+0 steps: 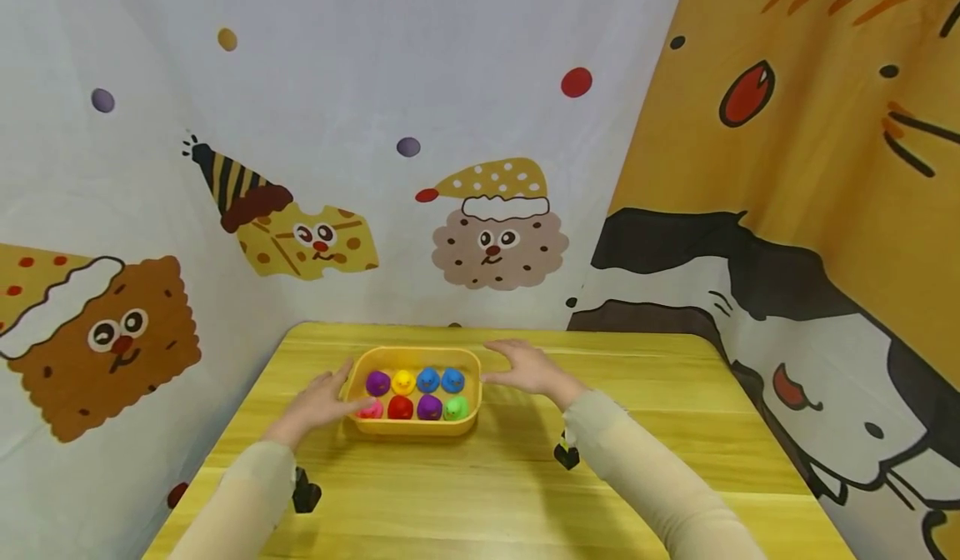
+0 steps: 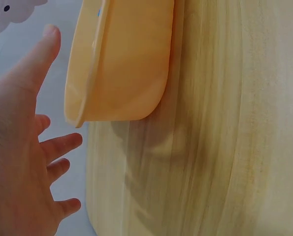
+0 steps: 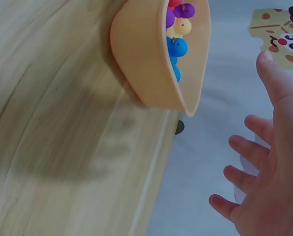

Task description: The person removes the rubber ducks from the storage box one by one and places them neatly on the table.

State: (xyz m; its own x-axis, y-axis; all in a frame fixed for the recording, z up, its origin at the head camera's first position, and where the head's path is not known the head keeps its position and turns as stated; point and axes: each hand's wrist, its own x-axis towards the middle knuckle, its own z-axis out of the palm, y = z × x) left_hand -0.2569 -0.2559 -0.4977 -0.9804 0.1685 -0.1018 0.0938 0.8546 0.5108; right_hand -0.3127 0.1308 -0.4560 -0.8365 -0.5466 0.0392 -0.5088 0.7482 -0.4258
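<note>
A yellow plastic basin [image 1: 416, 428] stands on the wooden table, with several small toy ducks in it, among them a red duck [image 1: 401, 408], a green duck [image 1: 456, 409] and a blue duck [image 3: 177, 47]. At the basin's left end my left hand [image 1: 318, 402] hovers with fingers spread, its thumb overlapping the near-left corner in the head view. My right hand [image 1: 528, 368] is held beside the right end, fingers extended toward the rim. Both wrist views show a gap between hand and basin, and neither hand holds anything.
The wooden table [image 1: 637, 460] reaches back to a white cloth backdrop [image 1: 480, 60] printed with cartoon figures. An orange printed cloth [image 1: 825, 110] hangs on the right. Small black devices sit under both wrists.
</note>
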